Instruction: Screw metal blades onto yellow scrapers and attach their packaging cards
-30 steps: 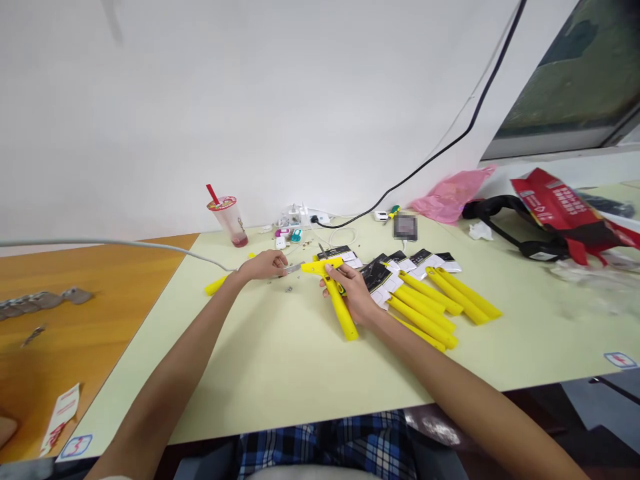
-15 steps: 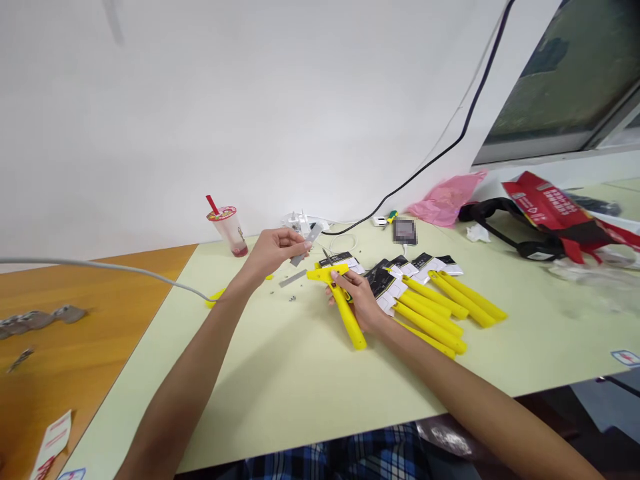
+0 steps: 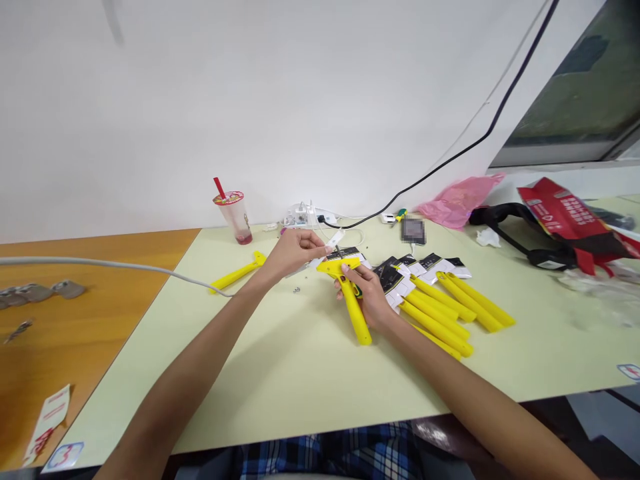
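Observation:
My left hand (image 3: 299, 252) pinches a flat metal blade (image 3: 336, 238) just above the head of a yellow scraper handle (image 3: 356, 313). Whether the blade touches that head, I cannot tell. Fingers of my right hand (image 3: 374, 297) wrap round the scraper handle just below its T-shaped head, its grip end pointing down toward me. A screwdriver (image 3: 358, 291) with a green and yellow grip is tucked in the same hand, mostly hidden by the fingers. Small metal screws (image 3: 297, 290) lie on the table below my left hand. Another yellow scraper handle (image 3: 233, 276) rests beyond my left forearm.
Several yellow scrapers (image 3: 435, 320) with black-and-white sleeves lie right of my hands. At the back stand a drink cup (image 3: 236, 220) and white chargers (image 3: 301, 215). Toward the right are a small screen device (image 3: 413, 231), a pink bag (image 3: 460, 203) and black headphones (image 3: 530, 247). A grey cable (image 3: 125, 264) crosses the left side.
My left hand has moved right with the blade, closer to the scraper's head. The view has shifted slightly, showing more of the scraper handle on the left.

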A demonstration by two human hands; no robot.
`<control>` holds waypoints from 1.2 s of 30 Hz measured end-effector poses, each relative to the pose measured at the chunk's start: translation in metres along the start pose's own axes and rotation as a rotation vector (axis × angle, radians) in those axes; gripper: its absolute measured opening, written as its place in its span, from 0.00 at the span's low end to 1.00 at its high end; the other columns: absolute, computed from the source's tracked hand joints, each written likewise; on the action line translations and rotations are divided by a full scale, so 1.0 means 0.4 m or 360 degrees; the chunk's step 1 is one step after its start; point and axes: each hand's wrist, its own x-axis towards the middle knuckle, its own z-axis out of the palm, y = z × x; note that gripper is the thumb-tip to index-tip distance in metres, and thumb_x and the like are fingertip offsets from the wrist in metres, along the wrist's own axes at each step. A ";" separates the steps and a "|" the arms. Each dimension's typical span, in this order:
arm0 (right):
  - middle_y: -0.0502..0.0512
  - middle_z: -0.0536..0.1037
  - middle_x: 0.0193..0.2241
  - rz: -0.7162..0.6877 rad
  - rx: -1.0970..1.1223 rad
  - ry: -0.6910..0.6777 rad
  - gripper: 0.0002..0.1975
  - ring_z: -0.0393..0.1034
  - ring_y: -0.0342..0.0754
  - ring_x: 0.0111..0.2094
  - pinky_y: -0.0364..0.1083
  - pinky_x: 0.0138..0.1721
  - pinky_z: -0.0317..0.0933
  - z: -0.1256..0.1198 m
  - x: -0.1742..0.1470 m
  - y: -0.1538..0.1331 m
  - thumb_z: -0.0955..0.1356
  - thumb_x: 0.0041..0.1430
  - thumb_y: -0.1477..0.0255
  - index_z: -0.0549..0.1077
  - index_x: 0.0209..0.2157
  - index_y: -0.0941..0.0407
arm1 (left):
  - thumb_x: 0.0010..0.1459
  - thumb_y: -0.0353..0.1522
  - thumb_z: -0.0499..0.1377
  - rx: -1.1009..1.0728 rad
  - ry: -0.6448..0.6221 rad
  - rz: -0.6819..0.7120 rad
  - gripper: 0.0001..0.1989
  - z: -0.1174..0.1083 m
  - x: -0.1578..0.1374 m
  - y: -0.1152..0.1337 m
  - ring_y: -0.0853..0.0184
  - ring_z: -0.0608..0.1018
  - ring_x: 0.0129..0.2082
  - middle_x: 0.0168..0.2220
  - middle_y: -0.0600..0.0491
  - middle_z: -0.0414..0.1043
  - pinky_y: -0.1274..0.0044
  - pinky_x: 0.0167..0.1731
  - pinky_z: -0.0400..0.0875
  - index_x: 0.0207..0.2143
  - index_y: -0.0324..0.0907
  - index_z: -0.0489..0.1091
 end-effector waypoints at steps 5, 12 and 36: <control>0.51 0.79 0.33 0.0018 -0.0009 -0.0003 0.25 0.76 0.46 0.30 0.43 0.23 0.72 0.000 -0.002 -0.001 0.85 0.46 0.52 0.82 0.36 0.54 | 0.50 0.46 0.77 0.0000 0.0029 0.0011 0.20 -0.002 0.003 -0.010 0.66 0.78 0.29 0.31 0.47 0.85 0.75 0.30 0.64 0.33 0.40 0.80; 0.51 0.78 0.32 0.0016 0.0023 0.0004 0.22 0.76 0.47 0.30 0.43 0.22 0.71 0.003 -0.004 -0.003 0.85 0.47 0.56 0.82 0.35 0.55 | 0.53 0.46 0.75 0.0039 0.0069 0.0025 0.18 -0.010 0.006 -0.028 0.63 0.82 0.33 0.32 0.48 0.85 0.74 0.34 0.68 0.33 0.42 0.80; 0.51 0.80 0.32 -0.0014 -0.0068 -0.0029 0.23 0.78 0.47 0.30 0.45 0.26 0.75 0.006 -0.004 0.004 0.85 0.46 0.54 0.82 0.35 0.54 | 0.50 0.50 0.77 -0.0094 -0.0242 0.0037 0.22 0.019 -0.003 -0.032 0.63 0.82 0.35 0.34 0.47 0.84 0.74 0.36 0.73 0.33 0.41 0.85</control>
